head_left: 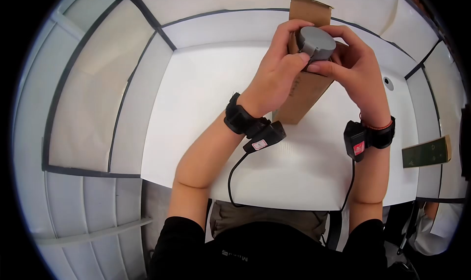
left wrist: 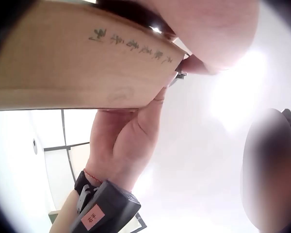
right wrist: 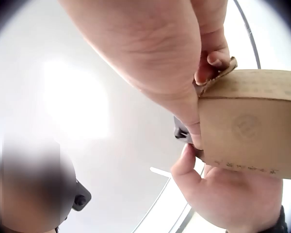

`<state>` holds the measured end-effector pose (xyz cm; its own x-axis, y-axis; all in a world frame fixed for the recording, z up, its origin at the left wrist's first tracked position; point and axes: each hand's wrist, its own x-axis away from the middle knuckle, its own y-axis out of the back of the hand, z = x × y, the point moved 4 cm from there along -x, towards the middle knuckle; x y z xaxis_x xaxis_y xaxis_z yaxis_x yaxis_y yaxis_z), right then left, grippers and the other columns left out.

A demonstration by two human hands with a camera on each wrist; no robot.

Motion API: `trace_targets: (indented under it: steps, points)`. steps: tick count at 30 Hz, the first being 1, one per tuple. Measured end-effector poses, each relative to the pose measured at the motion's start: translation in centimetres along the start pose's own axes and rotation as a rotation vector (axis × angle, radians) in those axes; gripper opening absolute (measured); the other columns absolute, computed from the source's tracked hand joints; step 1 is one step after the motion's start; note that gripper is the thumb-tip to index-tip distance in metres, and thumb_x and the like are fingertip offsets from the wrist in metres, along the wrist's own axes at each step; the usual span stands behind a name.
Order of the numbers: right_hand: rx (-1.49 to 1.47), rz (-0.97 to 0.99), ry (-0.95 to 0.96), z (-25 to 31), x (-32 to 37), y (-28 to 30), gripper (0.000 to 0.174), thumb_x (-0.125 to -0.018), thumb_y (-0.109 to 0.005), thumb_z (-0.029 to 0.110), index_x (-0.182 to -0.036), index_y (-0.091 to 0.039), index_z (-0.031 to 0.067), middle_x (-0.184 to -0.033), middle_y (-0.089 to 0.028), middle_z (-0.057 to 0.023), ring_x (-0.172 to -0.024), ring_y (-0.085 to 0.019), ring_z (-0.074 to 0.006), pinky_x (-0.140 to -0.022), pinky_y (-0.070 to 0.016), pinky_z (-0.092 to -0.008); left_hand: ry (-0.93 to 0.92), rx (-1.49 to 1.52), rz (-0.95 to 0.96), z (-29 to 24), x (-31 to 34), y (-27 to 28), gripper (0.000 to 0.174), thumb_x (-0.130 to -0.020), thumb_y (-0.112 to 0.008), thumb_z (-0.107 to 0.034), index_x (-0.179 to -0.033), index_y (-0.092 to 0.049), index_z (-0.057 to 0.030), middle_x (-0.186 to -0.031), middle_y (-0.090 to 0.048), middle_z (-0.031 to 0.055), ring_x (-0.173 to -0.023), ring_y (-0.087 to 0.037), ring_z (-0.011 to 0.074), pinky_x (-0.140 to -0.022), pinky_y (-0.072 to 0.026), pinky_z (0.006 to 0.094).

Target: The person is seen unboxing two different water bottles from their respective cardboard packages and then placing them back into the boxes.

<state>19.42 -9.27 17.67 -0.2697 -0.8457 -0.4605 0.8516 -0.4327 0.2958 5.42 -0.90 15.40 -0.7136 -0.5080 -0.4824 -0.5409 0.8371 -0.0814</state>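
A tall brown cardboard box (head_left: 304,101) stands upright on the white table with its top flap raised at the back. At its open top is a round grey lid (head_left: 318,40) with a clasp on the near side; whatever is beneath it is hidden inside the box. My left hand (head_left: 277,74) holds the lid from the left, thumb by the clasp. From the right, my right hand (head_left: 362,66) grips it between thumb and fingers. In the right wrist view, part of the grey clasp (right wrist: 181,130) shows past the box edge.
A dark green box (head_left: 427,152) is at the table's right side. Beyond the brown box, a round cable hole (head_left: 388,83) sits in the tabletop. Pale panels with dark frames (head_left: 88,83) enclose the table. Cables run from both wrist cameras toward the near edge.
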Motion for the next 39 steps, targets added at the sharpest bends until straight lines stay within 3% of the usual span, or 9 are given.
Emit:
trace_targets:
  steps: [6, 10, 15, 20, 22, 26, 29, 34, 39]
  points:
    - [-0.24, 0.055, -0.006, 1.1, 0.1, 0.0, 0.028, -0.087, -0.074, 0.009, -0.113, -0.066, 0.003, -0.079, -0.058, 0.002, -0.07, -0.052, -0.0039, -0.063, -0.0434, -0.0216, -0.03, 0.038, -0.011, 0.0, -0.3, 0.6, 0.067, -0.07, -0.038, -0.009, -0.136, -0.048, -0.0024, -0.129, -0.054, 0.0135, -0.123, -0.051, 0.0231, -0.107, -0.0409, 0.0324]
    - [-0.147, 0.028, -0.03, 0.5, 0.0, 0.2, 0.022, -0.092, -0.07, 0.014, -0.109, -0.066, 0.0015, -0.088, -0.064, -0.0008, -0.075, -0.056, -0.0057, -0.065, -0.0473, -0.0229, -0.082, -0.088, 0.025, 0.7, -0.4, 1.0, 0.062, -0.079, -0.046, -0.014, -0.14, -0.047, -0.0037, -0.132, -0.053, 0.0122, -0.124, -0.051, 0.024, -0.109, -0.0391, 0.0346]
    - [-0.007, -0.438, -0.02, -1.0, -0.3, 2.5, 0.026, -0.093, -0.072, 0.026, -0.097, -0.067, 0.0003, -0.085, -0.064, -0.0009, -0.074, -0.055, -0.0071, -0.062, -0.0424, -0.0216, -0.272, -0.466, 0.131, 1.0, -0.5, 0.8, 0.06, -0.089, -0.063, -0.03, -0.143, -0.049, -0.0051, -0.136, -0.051, 0.0115, -0.126, -0.049, 0.026, -0.109, -0.0374, 0.0384]
    - [-0.265, -0.174, -0.19, -0.8, 0.0, 3.0, 0.029, -0.098, -0.064, 0.03, -0.096, -0.069, 0.0014, -0.08, -0.066, -0.001, -0.068, -0.056, -0.0076, -0.06, -0.042, -0.0224, -0.384, -0.559, 0.132, 0.7, -0.9, 1.8, 0.055, -0.089, -0.067, -0.029, -0.136, -0.056, -0.0035, -0.135, -0.052, 0.0146, -0.125, -0.052, 0.0293, -0.104, -0.0431, 0.04]
    - [-0.222, -0.111, -0.122, 0.0, 0.1, 2.1, 0.028, -0.099, -0.063, 0.028, -0.097, -0.069, 0.0014, -0.08, -0.066, -0.0014, -0.066, -0.057, -0.0075, -0.059, -0.0424, -0.0227, -0.489, -0.593, 0.052, 0.9, -0.9, 1.7, 0.055, -0.085, -0.073, -0.027, -0.131, -0.057, -0.0025, -0.131, -0.054, 0.0163, -0.12, -0.055, 0.0322, -0.1, -0.0469, 0.0406]
    - [-0.152, -0.009, -0.046, 0.4, 0.2, 1.4, 0.017, -0.097, -0.058, 0.014, -0.097, -0.068, 0.0008, -0.078, -0.065, -0.0018, -0.069, -0.058, -0.0077, -0.062, -0.0443, -0.0232, -0.778, -0.569, 0.016, 0.5, -0.4, 1.4, 0.06, -0.081, -0.078, -0.003, -0.127, -0.04, -0.0061, -0.127, -0.06, 0.0243, -0.116, -0.061, 0.0339, -0.099, -0.0482, 0.0455]
    - [-0.165, 0.06, -0.046, 0.1, 0.2, 2.2, 0.014, -0.093, -0.057, 0.009, -0.099, -0.066, 0.0008, -0.079, -0.064, -0.0019, -0.068, -0.057, -0.0079, -0.064, -0.045, -0.0235, -0.807, -0.301, 0.023, 1.2, -0.3, 0.9, 0.061, -0.081, -0.077, -0.001, -0.128, -0.039, -0.0068, -0.125, -0.062, 0.026, -0.112, -0.064, 0.0343, -0.096, -0.0499, 0.045]
    - [-0.207, 0.123, -0.026, 0.8, 0.7, 3.2, 0.022, -0.092, -0.059, 0.007, -0.114, -0.061, 0.0019, -0.087, -0.063, -0.0008, -0.067, -0.055, -0.0067, -0.064, -0.0446, -0.023, -0.709, -0.596, 0.048, 0.3, -0.2, 0.7, 0.047, -0.082, -0.074, -0.008, -0.124, -0.053, -0.0057, -0.121, -0.059, 0.0136, -0.109, -0.059, 0.026, -0.089, -0.0518, 0.036]
    - [-0.115, 0.158, -0.081, 2.1, 1.1, 2.6, 0.027, -0.093, -0.068, 0.008, -0.119, -0.064, 0.0042, -0.087, -0.062, 0.0012, -0.069, -0.053, -0.0038, -0.061, -0.0428, -0.0196, -0.725, -0.697, 0.061, 0.3, 0.1, 0.3, 0.039, -0.084, -0.07, -0.011, -0.121, -0.059, -0.0031, -0.121, -0.057, 0.0144, -0.107, -0.06, 0.0275, -0.087, -0.0523, 0.0371]
